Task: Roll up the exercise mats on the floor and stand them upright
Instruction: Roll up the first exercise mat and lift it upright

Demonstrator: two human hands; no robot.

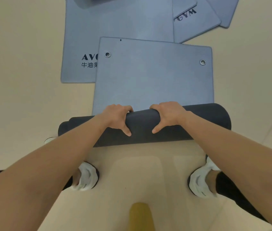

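On the floor (23,80) before us | our left hand (115,117) and right hand (170,115) both grip the dark roll (207,117) of a blue mat (153,77) | other mats (118,22) lie beyond

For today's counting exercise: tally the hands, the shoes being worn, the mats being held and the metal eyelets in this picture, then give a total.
Hands: 2, left hand and right hand
Worn shoes: 2
Held mat: 1
Metal eyelets: 2
Total: 7
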